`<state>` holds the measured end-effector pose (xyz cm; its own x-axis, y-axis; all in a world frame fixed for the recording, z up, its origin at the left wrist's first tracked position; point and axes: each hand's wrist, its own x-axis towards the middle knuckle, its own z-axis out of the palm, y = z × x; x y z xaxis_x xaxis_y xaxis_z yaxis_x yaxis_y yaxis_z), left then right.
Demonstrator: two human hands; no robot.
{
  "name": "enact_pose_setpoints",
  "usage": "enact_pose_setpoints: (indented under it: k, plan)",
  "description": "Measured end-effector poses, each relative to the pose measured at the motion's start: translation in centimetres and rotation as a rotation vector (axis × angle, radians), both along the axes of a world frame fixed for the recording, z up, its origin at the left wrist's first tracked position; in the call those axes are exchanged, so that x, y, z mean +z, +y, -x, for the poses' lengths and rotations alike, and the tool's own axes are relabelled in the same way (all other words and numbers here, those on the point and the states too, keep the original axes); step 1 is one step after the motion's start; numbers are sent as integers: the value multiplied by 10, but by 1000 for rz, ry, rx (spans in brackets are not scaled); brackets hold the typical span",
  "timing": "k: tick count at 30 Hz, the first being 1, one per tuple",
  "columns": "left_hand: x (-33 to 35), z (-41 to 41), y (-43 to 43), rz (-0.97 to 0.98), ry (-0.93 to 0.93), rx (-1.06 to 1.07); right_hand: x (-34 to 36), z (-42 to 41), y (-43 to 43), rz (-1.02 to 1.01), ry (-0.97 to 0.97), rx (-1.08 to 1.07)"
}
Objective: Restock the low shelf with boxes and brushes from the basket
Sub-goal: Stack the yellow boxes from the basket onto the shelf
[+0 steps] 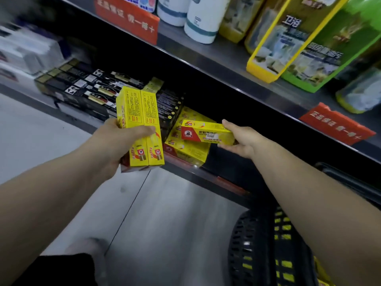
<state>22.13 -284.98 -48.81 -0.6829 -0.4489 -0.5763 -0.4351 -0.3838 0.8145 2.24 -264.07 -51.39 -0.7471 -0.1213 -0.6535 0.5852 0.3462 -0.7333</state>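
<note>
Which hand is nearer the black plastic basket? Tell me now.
Right. The right hand, holding one yellow cardboard box, is just beyond the black plastic basket, toward the shelving. The left hand, gripping several yellow boxes, is much farther left.

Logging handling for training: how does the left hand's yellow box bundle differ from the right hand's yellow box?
The bundle in the left hand is at least two boxes side by side; the box in the right hand is single. The bundle is held upright; the box lies sideways over the shelved yellow stack. Both are yellow cartons.
</note>
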Motion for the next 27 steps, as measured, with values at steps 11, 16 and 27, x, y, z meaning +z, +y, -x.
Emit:
enact_pose_setpoints:
  k: [11, 16, 27]
  plan:
    - [-5, 8, -7, 12, 36, 39, -52, 14, -27, -205, -74, 162]
    - [-6, 12, -6, 19, 27, 38, -52, 12, -23, -268, -85, 390]
    - [-9, 10, -8, 44, 25, 6, -58, 3, -27, -460, -7, 621]
